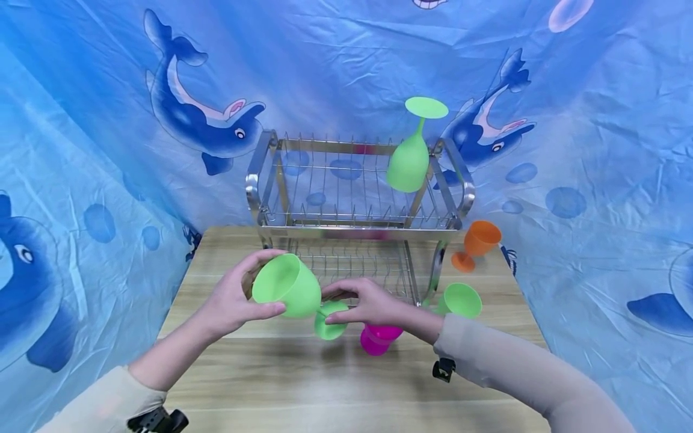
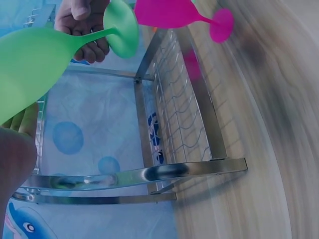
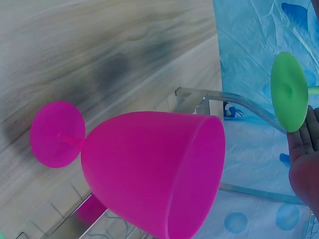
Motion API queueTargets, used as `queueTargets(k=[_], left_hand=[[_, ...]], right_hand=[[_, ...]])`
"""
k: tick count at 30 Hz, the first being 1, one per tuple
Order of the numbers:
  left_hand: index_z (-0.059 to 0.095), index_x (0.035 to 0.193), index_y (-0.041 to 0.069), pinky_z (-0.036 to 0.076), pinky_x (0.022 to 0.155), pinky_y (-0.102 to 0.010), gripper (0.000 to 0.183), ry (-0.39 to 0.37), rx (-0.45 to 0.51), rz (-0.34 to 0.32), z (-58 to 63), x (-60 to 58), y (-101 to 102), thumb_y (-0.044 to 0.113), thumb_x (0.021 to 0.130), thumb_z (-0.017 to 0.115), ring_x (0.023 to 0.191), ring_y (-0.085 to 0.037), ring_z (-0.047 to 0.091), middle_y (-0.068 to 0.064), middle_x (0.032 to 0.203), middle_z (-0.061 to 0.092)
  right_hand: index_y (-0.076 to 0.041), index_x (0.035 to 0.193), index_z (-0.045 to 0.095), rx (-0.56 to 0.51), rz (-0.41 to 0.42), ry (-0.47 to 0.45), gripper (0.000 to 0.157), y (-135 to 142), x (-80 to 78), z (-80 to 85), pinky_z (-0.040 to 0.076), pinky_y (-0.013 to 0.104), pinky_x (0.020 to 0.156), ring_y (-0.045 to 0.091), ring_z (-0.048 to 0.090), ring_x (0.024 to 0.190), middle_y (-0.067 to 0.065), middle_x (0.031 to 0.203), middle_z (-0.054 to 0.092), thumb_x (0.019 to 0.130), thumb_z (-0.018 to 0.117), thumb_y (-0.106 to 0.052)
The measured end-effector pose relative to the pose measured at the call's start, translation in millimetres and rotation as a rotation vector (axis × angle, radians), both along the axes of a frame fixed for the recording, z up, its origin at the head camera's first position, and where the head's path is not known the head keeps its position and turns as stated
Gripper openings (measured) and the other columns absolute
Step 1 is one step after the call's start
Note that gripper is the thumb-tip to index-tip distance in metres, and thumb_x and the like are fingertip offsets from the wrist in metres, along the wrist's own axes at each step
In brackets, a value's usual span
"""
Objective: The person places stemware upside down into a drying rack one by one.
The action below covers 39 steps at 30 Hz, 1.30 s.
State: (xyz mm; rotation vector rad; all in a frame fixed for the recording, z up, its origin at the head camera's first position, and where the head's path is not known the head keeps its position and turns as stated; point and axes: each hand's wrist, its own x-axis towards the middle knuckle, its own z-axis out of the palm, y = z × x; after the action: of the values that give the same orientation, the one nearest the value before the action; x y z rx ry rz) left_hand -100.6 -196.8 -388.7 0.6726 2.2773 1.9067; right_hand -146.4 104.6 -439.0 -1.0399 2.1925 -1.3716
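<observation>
My left hand (image 1: 230, 304) grips the bowl of a light green plastic goblet (image 1: 300, 294), thumb in front and fingers behind. The goblet is tilted above the table, its mouth toward the left hand and its round base (image 2: 122, 29) to the right. Beside its stem and base is my right hand (image 1: 373, 302); in the right wrist view its fingers (image 3: 301, 142) look fairly straight near the base's edge, without a clear pinch. A magenta goblet (image 3: 144, 169) stands on the table under the right forearm, partly hidden in the head view.
Behind the hands stands a two-tier metal dish rack (image 1: 357, 233). An upside-down green goblet (image 1: 408, 162) sits at the upper tier's right. Right of the rack are an orange goblet (image 1: 482, 239) and another green goblet (image 1: 460, 300) on the wooden table (image 1: 260, 385).
</observation>
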Motion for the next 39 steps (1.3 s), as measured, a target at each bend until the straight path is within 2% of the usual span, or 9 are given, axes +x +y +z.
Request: queueTargets(k=[5, 13, 16, 22, 26, 30, 32, 34, 39], left_hand=[[0.050, 0.152, 0.005, 0.063, 0.087, -0.035, 0.081, 0.037, 0.008, 0.019, 0.6, 0.4, 2.0, -0.005, 0.080, 0.086, 0.111, -0.025, 0.067, -0.014, 0.139, 0.062], [0.050, 0.151, 0.004, 0.063, 0.088, -0.034, 0.082, 0.064, 0.024, 0.038, 0.2, 1.7, 6.7, -0.007, 0.079, 0.087, 0.113, -0.023, 0.066, -0.012, 0.140, 0.062], [0.050, 0.152, 0.004, 0.063, 0.088, -0.034, 0.083, 0.061, 0.028, 0.043, -0.6, 2.4, 8.1, -0.006, 0.078, 0.087, 0.114, -0.023, 0.066, -0.012, 0.140, 0.062], [0.046, 0.157, 0.009, 0.061, 0.094, -0.033, 0.092, 0.065, 0.000, 0.017, 0.0, 2.2, 7.8, -0.004, 0.077, 0.089, 0.119, -0.024, 0.065, -0.013, 0.144, 0.059], [0.041, 0.162, 0.023, 0.056, 0.107, -0.031, 0.107, 0.146, -0.184, 0.027, 8.5, 3.6, 2.7, 0.012, 0.073, 0.099, 0.132, -0.022, 0.060, -0.006, 0.153, 0.056], [0.039, 0.164, 0.029, 0.052, 0.113, -0.048, 0.119, 0.301, -0.428, 0.042, 27.3, 8.2, -0.6, 0.037, 0.065, 0.105, 0.140, -0.023, 0.054, -0.001, 0.159, 0.052], [0.039, 0.165, 0.027, 0.052, 0.111, -0.059, 0.123, 0.391, -0.518, 0.027, 37.6, 10.6, 0.7, 0.044, 0.062, 0.105, 0.141, -0.028, 0.054, -0.003, 0.159, 0.051], [0.039, 0.165, 0.025, 0.053, 0.107, -0.064, 0.126, 0.489, -0.594, 0.013, 45.9, 12.9, 3.5, 0.050, 0.060, 0.104, 0.139, -0.031, 0.056, -0.005, 0.159, 0.051], [0.044, 0.161, 0.018, 0.056, 0.104, -0.060, 0.122, 0.674, -0.713, -0.017, 54.7, 16.7, 12.5, 0.056, 0.061, 0.102, 0.136, -0.034, 0.058, -0.008, 0.156, 0.054]], right_hand=[[-0.008, 0.126, 0.077, -0.002, -0.017, 0.026, 0.040, -4.6, 0.9, 3.6, 0.059, 0.028, 0.100, 0.015, 0.075, 0.109, 0.001, 0.117, 0.080, 0.091, 0.089, -0.020], [-0.006, 0.114, 0.080, -0.026, -0.050, 0.053, 0.023, -9.3, -0.3, 3.8, 0.064, 0.033, 0.091, 0.004, 0.073, 0.094, 0.002, 0.103, 0.081, 0.093, 0.085, -0.013], [-0.004, 0.112, 0.080, -0.040, -0.053, 0.067, 0.020, -9.3, -0.1, 4.2, 0.064, 0.029, 0.088, 0.004, 0.073, 0.091, 0.003, 0.100, 0.081, 0.093, 0.084, -0.010], [-0.002, 0.111, 0.080, -0.057, -0.038, 0.101, 0.019, -3.8, -0.7, 6.2, 0.065, 0.031, 0.085, 0.007, 0.074, 0.091, 0.006, 0.099, 0.081, 0.093, 0.083, -0.007], [-0.002, 0.111, 0.080, -0.037, -0.011, 0.158, 0.018, 3.2, -4.1, 12.3, 0.064, 0.027, 0.084, 0.007, 0.075, 0.091, 0.005, 0.100, 0.081, 0.093, 0.083, -0.005], [-0.004, 0.111, 0.081, -0.017, 0.048, 0.291, 0.018, 9.9, -10.0, 19.4, 0.063, 0.021, 0.082, 0.008, 0.077, 0.093, 0.006, 0.104, 0.081, 0.093, 0.083, -0.003], [-0.004, 0.111, 0.081, -0.011, 0.069, 0.370, 0.020, 13.1, -12.6, 23.8, 0.062, 0.019, 0.080, 0.010, 0.078, 0.094, 0.007, 0.106, 0.081, 0.091, 0.084, -0.002], [-0.005, 0.111, 0.081, 0.005, 0.079, 0.429, 0.021, 15.7, -14.2, 28.8, 0.061, 0.017, 0.080, 0.012, 0.078, 0.094, 0.006, 0.107, 0.081, 0.091, 0.084, -0.002], [-0.006, 0.113, 0.081, 0.053, 0.091, 0.503, 0.021, 18.5, -17.1, 39.2, 0.061, 0.017, 0.082, 0.013, 0.078, 0.096, 0.005, 0.107, 0.081, 0.092, 0.084, -0.006]])
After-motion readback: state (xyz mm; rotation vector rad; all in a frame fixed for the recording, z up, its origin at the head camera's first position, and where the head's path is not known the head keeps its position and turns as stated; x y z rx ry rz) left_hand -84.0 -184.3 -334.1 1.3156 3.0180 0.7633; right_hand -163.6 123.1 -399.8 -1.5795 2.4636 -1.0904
